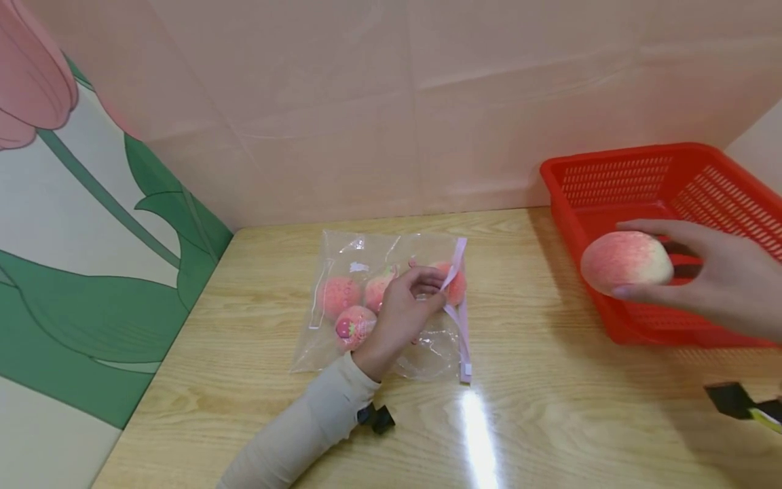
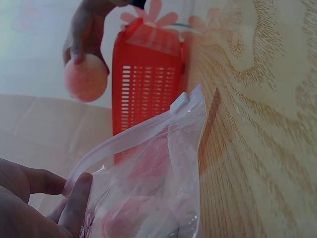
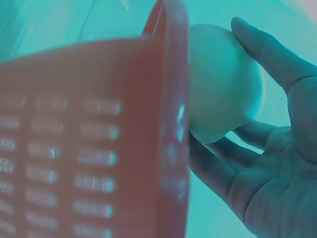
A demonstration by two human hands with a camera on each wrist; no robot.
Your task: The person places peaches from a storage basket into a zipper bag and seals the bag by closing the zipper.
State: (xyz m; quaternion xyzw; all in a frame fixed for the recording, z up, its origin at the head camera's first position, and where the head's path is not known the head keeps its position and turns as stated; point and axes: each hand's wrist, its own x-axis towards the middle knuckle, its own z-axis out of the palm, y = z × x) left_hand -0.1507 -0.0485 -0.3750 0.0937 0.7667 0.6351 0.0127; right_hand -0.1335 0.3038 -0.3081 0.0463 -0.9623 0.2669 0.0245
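Observation:
On the table lies a clear zip bag (image 1: 427, 353) with a pink slider strip, its mouth toward the right. Several peaches (image 1: 339, 296) are inside it. My left hand (image 1: 406, 305) pinches the upper edge of the bag's mouth; the left wrist view shows thumb and finger on the strip (image 2: 114, 144) and the mouth lifted apart. My right hand (image 1: 721, 272) grips one pink and cream peach (image 1: 626, 263) between thumb and fingers. It holds this peach over the near left rim of the red basket (image 1: 583, 278), above the table.
The red basket, with slotted walls, stands at the right of the wooden table (image 1: 525, 421). A pink cloth-like backdrop (image 1: 342, 122) rises behind the table. At the left is a panel with painted tulips (image 1: 91, 312). Bare wood lies between bag and basket.

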